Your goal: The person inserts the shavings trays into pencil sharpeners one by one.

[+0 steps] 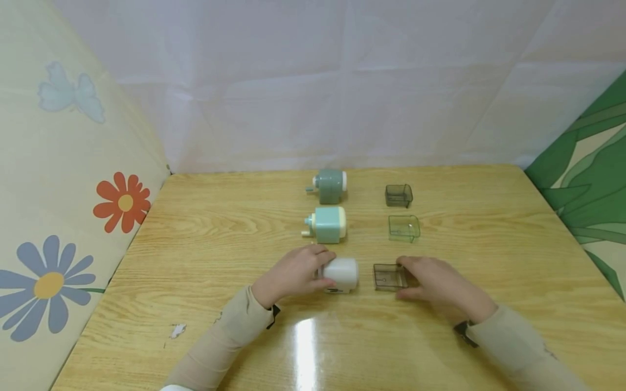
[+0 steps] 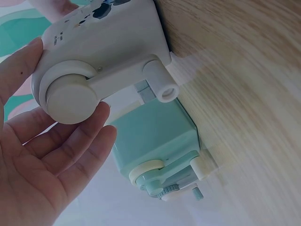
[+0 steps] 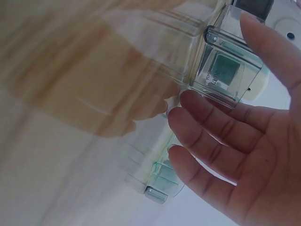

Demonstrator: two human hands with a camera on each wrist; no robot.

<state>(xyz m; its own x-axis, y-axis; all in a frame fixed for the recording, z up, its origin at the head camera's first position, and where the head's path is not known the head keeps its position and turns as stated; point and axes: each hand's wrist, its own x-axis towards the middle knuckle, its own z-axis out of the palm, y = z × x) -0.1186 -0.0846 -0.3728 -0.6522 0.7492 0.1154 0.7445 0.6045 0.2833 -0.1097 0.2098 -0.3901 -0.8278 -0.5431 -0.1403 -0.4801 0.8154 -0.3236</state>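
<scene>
In the head view my left hand (image 1: 298, 274) holds a white crank pencil sharpener (image 1: 344, 273) by its crank end. The left wrist view shows the thumb on one side of its body and the fingers bent around the other, beside the round crank hub (image 2: 73, 99). To the right, my right hand (image 1: 430, 279) pinches a clear grey shavings drawer (image 1: 385, 277) between thumb and fingers at its right end. Sharpener and drawer lie apart on the table, a small gap between them. In the right wrist view the drawer (image 3: 228, 66) stands between thumb and index finger.
Behind the white sharpener stand a light teal sharpener (image 1: 327, 225) and a dark green one (image 1: 331, 186). A green-tinted clear drawer (image 1: 403, 228) and a dark grey one (image 1: 398, 195) lie to their right. A white scrap (image 1: 178, 330) marks the table's (image 1: 220, 217) left front.
</scene>
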